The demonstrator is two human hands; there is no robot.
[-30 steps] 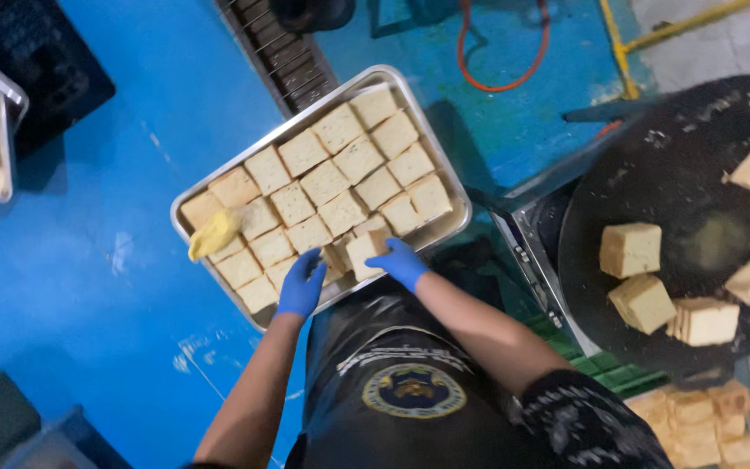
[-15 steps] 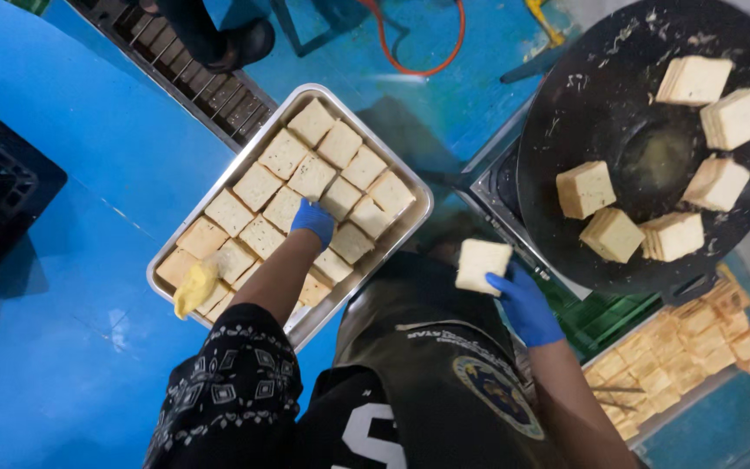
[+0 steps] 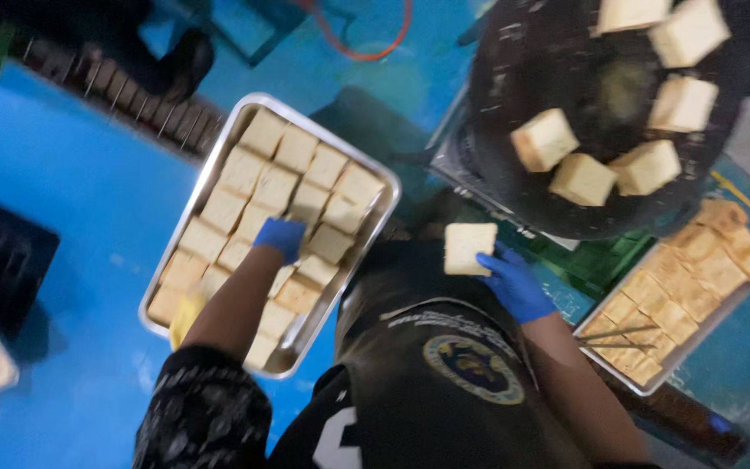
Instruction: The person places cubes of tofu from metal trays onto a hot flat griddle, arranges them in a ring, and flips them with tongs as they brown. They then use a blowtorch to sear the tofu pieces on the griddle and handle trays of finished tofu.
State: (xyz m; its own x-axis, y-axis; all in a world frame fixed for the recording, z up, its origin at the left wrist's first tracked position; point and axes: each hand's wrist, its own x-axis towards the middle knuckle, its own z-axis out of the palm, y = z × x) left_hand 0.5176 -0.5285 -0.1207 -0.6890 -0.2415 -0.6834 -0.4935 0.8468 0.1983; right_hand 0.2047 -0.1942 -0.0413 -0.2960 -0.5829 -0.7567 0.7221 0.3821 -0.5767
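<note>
Since half a second ago your right hand [image 3: 514, 282] has carried the pale square tofu block [image 3: 470, 248] nearer the round black frying pan [image 3: 514, 187], upper right. Fingers pinch the block's edge; support it underneath. Its broad face points upward; no long axis shows. Your left hand [image 3: 279, 237] rests curled on blocks in the rectangular metal tray [image 3: 219, 156], grip unclear.

A blue floor [image 3: 71, 174] carries a rectangular metal tray [image 3: 219, 156] packed with pale tofu blocks [image 3: 258, 187]. To its right stands a wide black pan [image 3: 523, 200] holding more blocks, and beside that sits a second tray [image 3: 605, 360] of golden fried pieces [image 3: 696, 269].
</note>
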